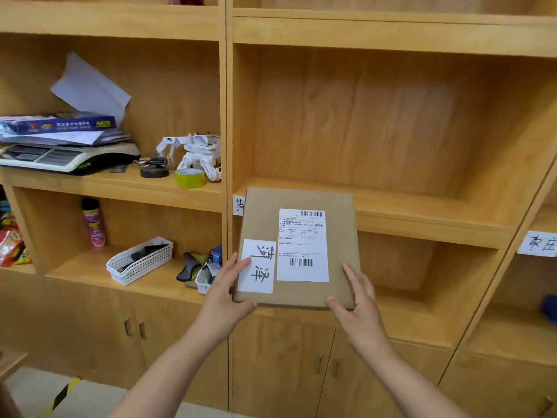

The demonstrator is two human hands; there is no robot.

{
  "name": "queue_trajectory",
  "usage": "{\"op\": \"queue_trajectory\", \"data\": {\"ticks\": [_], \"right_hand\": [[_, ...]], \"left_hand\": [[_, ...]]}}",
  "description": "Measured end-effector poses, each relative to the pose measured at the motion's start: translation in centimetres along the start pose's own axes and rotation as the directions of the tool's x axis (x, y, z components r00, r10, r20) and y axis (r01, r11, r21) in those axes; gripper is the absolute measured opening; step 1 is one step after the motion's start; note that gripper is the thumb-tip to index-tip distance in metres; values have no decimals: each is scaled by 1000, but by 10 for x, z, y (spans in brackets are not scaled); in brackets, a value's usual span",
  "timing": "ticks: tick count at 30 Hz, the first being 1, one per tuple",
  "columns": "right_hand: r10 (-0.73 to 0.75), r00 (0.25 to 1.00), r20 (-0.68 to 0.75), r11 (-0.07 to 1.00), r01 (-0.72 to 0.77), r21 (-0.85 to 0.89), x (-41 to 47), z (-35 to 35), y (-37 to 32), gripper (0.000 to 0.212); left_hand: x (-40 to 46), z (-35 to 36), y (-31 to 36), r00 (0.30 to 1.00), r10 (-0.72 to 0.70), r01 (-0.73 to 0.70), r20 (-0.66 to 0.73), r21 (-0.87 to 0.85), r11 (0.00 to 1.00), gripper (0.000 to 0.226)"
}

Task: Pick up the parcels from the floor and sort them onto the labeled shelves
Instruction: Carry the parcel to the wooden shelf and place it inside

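Note:
A flat brown cardboard parcel (337, 245) carries a white shipping label and a white handwritten tag. I hold it level in front of the wooden shelving. My left hand (224, 300) grips its near left corner, thumb on the tag. Gripping its near right corner is my right hand (360, 303), fingers along the right edge. The parcel's far edge is level with the front of a bare shelf board (422, 206). A handwritten label (238, 205) on that shelf's left edge is partly hidden by the parcel. Another label (539, 243) marks the shelf to the right.
The left bay holds a weighing scale (60, 158), stacked paper, a white toy robot (199, 153), a tape roll (190, 178), a spray can (94, 224) and white baskets (140, 260). Cabinet doors with handles (327, 365) sit below. Floor with striped tape (60, 396) shows at lower left.

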State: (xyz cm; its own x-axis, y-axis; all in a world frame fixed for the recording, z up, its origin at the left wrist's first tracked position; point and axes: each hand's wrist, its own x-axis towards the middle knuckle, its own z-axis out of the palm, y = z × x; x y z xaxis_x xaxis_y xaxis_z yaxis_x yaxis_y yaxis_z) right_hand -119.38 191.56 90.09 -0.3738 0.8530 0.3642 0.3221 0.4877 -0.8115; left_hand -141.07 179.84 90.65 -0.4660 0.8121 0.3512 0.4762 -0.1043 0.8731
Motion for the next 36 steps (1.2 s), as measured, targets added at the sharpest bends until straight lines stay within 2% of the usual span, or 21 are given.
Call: {"op": "queue_trajectory", "data": {"ticks": [6, 12, 17, 24, 30, 36], "right_hand": [[14, 998, -64, 1000, -15, -15, 84, 57, -13, 70], [30, 993, -117, 998, -35, -46, 155, 104, -26, 86], [17, 990, -142, 995, -31, -95, 195, 121, -30, 94], [28, 989, -145, 985, -52, -164, 226, 121, -24, 95], [-59, 980, -191, 971, 12, -239, 254, 122, -19, 82], [-148, 970, -191, 920, 64, -386, 281, 117, -23, 65]], "left_hand": [[107, -31, -40, 998, 55, -53, 38, -50, 997, 77], [197, -64, -64, 991, 95, -88, 93, -77, 993, 77], [244, -71, -78, 984, 126, -111, 128, -116, 987, 78], [278, -56, -93, 984, 134, -108, 116, -207, 972, 75], [302, -51, -91, 982, 178, -172, 68, -91, 981, 78], [318, -49, -83, 969, 247, -242, -18, 153, 958, 75]]}}
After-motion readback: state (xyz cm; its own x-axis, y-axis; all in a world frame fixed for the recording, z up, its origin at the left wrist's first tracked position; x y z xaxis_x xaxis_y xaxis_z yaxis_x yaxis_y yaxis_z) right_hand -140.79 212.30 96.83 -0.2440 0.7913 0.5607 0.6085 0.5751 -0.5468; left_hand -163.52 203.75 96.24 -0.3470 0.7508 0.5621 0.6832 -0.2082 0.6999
